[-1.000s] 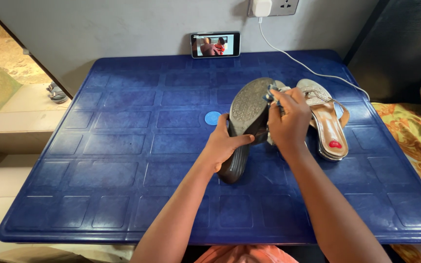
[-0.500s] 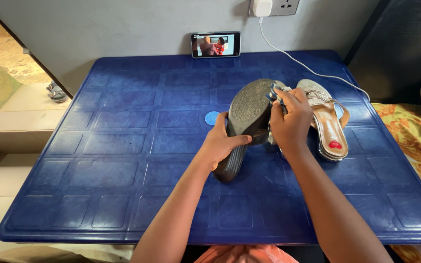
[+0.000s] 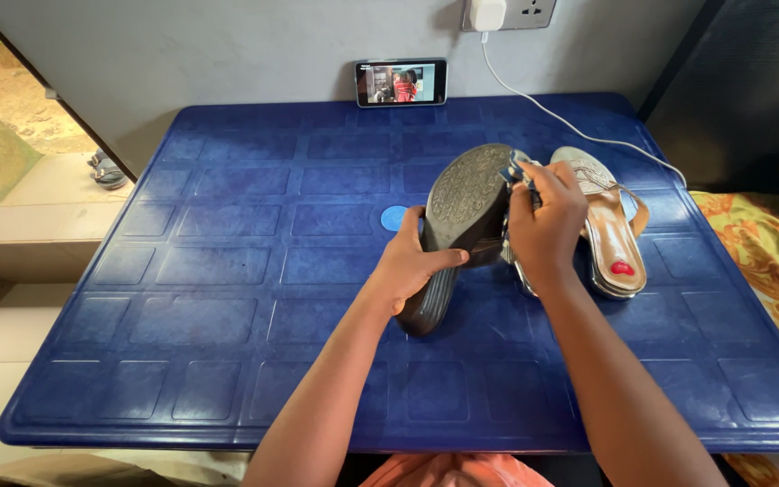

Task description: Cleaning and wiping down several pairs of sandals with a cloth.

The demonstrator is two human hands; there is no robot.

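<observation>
Barely altered from a second ago: at left, a phone leans on the wall while the left hand keeps its fingers clasped round the heel of a dark wedge sandal, tipped sole-up above the blue table. Further right, the right hand, now slightly higher, pinches a bluish cloth against its edge. A matching sandal lies flat alongside. Work on the sole appears mid-course.
</observation>
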